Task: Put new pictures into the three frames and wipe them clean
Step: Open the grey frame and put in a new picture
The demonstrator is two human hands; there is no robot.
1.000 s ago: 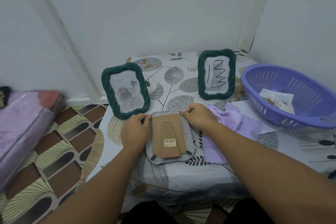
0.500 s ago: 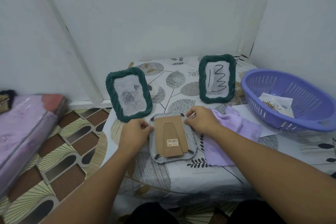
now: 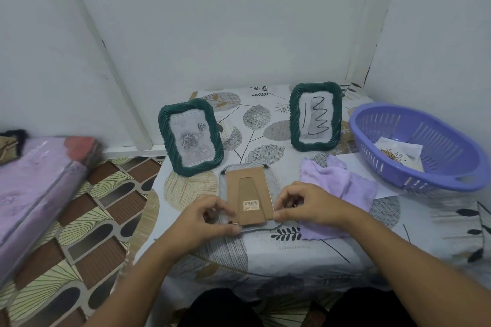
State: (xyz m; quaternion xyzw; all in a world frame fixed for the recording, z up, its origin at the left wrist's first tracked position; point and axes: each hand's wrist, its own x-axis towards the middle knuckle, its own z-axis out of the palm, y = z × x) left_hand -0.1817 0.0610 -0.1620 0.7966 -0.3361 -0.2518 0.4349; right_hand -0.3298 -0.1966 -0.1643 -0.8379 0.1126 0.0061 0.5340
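A grey frame (image 3: 249,195) lies face down on the table, its brown cardboard back and stand upward. My left hand (image 3: 204,216) pinches at its near left corner, and my right hand (image 3: 305,203) pinches at its near right corner. Two green twisted frames stand behind it: the left green frame (image 3: 190,136) shows a rose picture, the right green frame (image 3: 314,116) shows black scribbles. A lilac cloth (image 3: 337,184) lies crumpled just right of the grey frame, partly under my right wrist.
A purple slotted basket (image 3: 414,146) at the right holds a flower picture (image 3: 396,154). The table (image 3: 292,255) has a leaf-print cover and stands in a white corner. A pink wrapped bundle (image 3: 34,188) lies on the patterned floor at left.
Both hands slid from the frame's far corners down to its near corners. The camera tilted up slightly. The frame has stayed flat in place.
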